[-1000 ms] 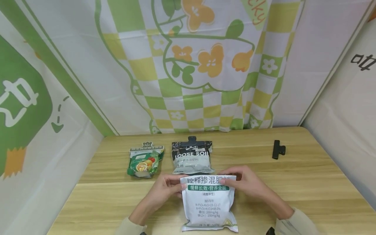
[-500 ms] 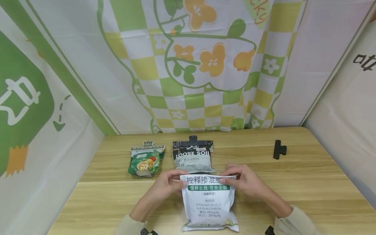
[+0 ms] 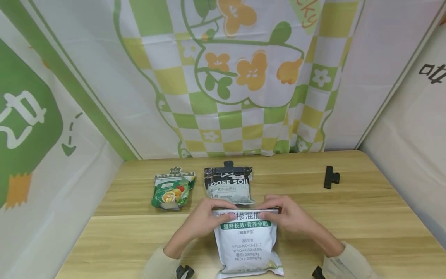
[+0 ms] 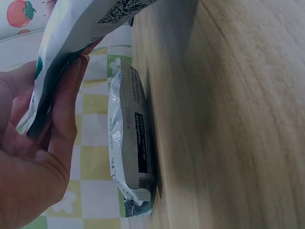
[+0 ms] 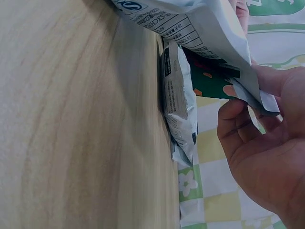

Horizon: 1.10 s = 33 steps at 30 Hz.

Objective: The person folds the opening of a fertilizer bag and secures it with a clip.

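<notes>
A white fertilizer bag (image 3: 247, 246) with dark print and a green band stands near the table's front edge, its face toward me. My left hand (image 3: 205, 219) pinches its top edge left of the middle, thumb in front and fingers behind. At the right part of the same edge, my right hand (image 3: 289, 215) pinches likewise. The left wrist view shows the bag's top (image 4: 40, 95) between thumb and fingers. From the right wrist, the bag's dark green back (image 5: 209, 83) is visible, with the fingers behind its top edge.
Behind the bag lies a black-and-grey "LOOSE SOIL" bag (image 3: 228, 188) closed with a black clip (image 3: 228, 167). A green pouch (image 3: 173, 193) with a decorative clip (image 3: 175, 174) is at left. Another black clip (image 3: 330, 178) lies at back right. Printed curtains (image 3: 237, 116) border the table.
My left hand has slid right along the bag's top edge, nearer my right hand, its thumb now covering part of the top print. The right hand stays nearly in place.
</notes>
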### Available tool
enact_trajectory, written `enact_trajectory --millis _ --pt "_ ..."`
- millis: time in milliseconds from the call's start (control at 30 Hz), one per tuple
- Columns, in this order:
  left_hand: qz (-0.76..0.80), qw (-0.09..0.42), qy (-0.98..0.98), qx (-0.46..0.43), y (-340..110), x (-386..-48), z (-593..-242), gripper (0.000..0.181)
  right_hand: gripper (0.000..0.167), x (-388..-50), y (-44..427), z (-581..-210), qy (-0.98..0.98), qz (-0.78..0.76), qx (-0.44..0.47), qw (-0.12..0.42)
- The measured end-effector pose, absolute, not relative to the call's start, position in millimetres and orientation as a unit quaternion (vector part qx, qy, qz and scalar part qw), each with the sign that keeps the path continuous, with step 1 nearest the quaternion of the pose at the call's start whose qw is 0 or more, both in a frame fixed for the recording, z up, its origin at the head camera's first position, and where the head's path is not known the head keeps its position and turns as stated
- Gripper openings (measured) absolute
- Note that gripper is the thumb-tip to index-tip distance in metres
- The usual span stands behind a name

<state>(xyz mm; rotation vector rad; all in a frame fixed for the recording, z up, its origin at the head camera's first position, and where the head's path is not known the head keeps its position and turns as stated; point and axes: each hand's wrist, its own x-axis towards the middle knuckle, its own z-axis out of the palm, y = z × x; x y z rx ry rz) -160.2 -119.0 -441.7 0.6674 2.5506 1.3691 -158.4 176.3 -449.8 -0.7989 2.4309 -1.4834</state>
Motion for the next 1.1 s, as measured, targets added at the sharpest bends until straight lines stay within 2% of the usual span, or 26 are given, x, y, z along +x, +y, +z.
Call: enact_trajectory --millis 233,500,733,1000,1100 --pt "0.454 0.063 0.859 0.228 -121 -157 -446 0.014 0.021 -160 179 -452 0.816 -0.48 -0.313 0.072" --pt "0.472 0.113 0.847 0.217 -131 -160 -448 0.015 0.022 -159 181 -453 0.821 -0.469 -0.317 0.071" --pt "0.452 0.084 0.863 0.209 -133 -154 -450 0.017 0.024 -157 181 -455 0.823 -0.469 -0.315 0.063" --pt "0.59 0.19 0.774 0.131 -144 -144 -460 0.04 0.023 -156 180 -455 0.821 -0.475 -0.314 0.046" --pt "0.624 0.207 0.745 0.11 -143 -141 -465 0.044 0.023 -157 181 -455 0.826 -0.476 -0.299 0.047"
